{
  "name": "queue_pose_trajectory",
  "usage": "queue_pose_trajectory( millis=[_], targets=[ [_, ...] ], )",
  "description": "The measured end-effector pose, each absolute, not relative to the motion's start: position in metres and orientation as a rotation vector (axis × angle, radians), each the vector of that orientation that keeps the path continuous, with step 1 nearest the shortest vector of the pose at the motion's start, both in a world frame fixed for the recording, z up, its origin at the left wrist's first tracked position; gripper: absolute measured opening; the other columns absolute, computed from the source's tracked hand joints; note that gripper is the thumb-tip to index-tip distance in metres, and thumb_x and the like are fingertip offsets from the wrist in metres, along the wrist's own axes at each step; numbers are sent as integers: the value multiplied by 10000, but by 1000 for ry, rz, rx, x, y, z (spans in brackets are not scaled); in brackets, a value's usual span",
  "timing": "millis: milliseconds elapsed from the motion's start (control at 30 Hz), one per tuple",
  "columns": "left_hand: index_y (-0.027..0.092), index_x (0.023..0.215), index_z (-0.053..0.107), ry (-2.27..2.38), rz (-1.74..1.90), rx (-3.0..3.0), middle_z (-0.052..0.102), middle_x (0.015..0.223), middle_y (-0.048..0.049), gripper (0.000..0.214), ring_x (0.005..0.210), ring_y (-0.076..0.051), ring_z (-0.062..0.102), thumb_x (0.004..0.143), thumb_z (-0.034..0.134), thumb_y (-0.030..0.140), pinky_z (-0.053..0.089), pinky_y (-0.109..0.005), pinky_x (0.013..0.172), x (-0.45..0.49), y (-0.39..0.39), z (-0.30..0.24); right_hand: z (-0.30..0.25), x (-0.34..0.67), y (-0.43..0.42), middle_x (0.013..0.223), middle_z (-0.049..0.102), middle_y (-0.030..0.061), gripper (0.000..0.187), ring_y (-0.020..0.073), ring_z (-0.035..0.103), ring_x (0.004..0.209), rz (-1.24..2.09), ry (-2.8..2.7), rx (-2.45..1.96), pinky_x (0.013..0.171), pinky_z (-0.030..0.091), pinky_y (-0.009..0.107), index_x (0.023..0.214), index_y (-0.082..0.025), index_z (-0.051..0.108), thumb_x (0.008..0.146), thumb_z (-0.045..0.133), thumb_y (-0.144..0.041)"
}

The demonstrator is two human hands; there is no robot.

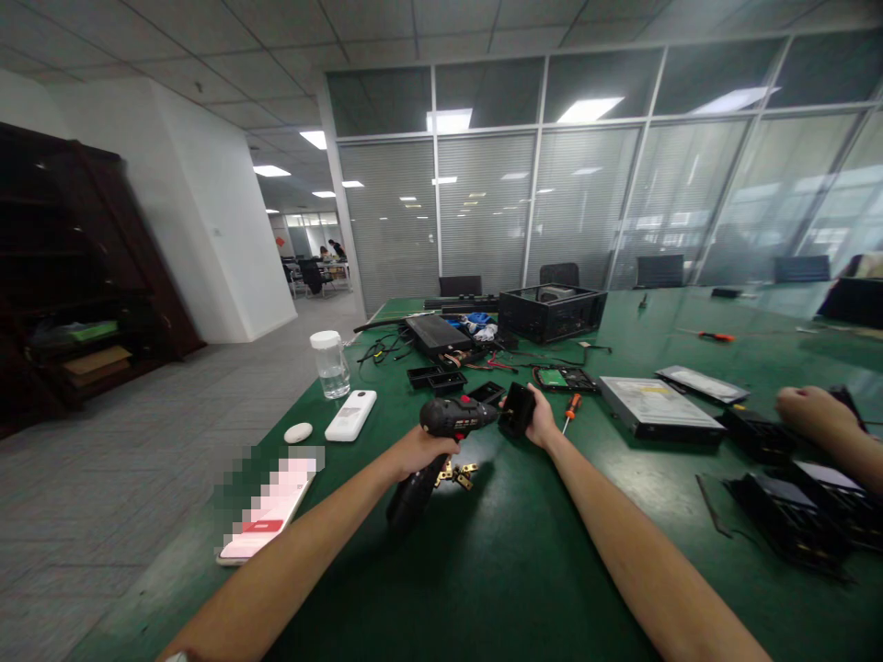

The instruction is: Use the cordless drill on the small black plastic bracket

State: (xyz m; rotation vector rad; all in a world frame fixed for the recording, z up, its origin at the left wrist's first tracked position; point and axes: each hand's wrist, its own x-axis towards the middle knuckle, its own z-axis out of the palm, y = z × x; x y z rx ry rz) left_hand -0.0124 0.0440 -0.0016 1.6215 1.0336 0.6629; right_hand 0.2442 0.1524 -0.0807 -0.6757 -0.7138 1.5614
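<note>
My left hand [418, 452] is wrapped round the grip of a black cordless drill [441, 441] with red trim, its nose pointing right. My right hand [540, 418] holds a small black box-shaped part [517, 408] upright against the drill's tip. Both are just above the green table [497, 561]. A few small brass brackets [459, 475] lie on the table under the drill. An orange-handled screwdriver [571, 407] lies just right of my right hand.
A black computer case [552, 311], cables, small black trays [436, 377] and a circuit board [552, 377] lie further back. A silver drive [655, 409] sits to the right. A glass jar [331, 364], white remote [350, 416] and phone [266, 524] sit left. Another person's hand [814, 411] rests at right.
</note>
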Motion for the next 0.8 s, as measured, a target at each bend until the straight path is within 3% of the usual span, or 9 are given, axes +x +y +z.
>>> queue_pose_trajectory(
  millis=[800],
  targets=[
    [118, 653, 541, 985, 639, 1613, 516, 527, -2, 125, 492, -109, 464, 624, 520, 238, 352, -226, 469, -13, 46, -4, -84, 245, 154, 715, 641, 83, 400, 218, 610, 671, 1553, -723, -664, 554, 470, 322, 827, -145, 583, 754, 384, -484]
  ],
)
